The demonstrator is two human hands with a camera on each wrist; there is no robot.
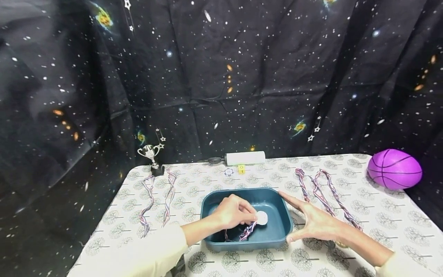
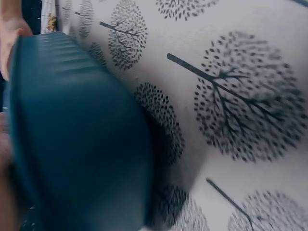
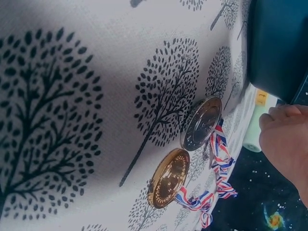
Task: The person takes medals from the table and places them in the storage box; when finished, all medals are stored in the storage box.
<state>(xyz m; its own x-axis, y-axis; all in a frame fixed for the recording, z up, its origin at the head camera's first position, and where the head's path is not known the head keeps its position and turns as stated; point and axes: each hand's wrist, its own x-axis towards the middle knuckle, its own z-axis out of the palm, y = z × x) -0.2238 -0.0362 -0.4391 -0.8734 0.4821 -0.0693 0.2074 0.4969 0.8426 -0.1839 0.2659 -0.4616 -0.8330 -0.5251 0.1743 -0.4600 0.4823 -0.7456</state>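
Note:
A teal plastic bin [image 1: 249, 245] stands on the table. Inside it, my left hand [image 1: 234, 212] pinches a pale round medal [image 1: 262, 218] near its edge; the medal's red, white and blue ribbon [image 1: 247, 231] hangs down into the bin. My right hand [image 1: 320, 223] spans the bin's right side, thumb and fingers spread and fairly straight at the rim. Below that hand, the right wrist view has a silver medal [image 3: 202, 123] and a gold medal [image 3: 169, 178] lying on the tablecloth with striped ribbons.
Two striped ribbons [image 1: 149, 200] lie at the left, near a silver trophy cup [image 1: 149, 152]. More ribbons [image 1: 322, 192] stretch along the right. A purple ball [image 1: 394, 169] sits at the far right corner. At the back are a white cylinder [image 1: 245, 158] and a small yellow tag [image 1: 241, 169].

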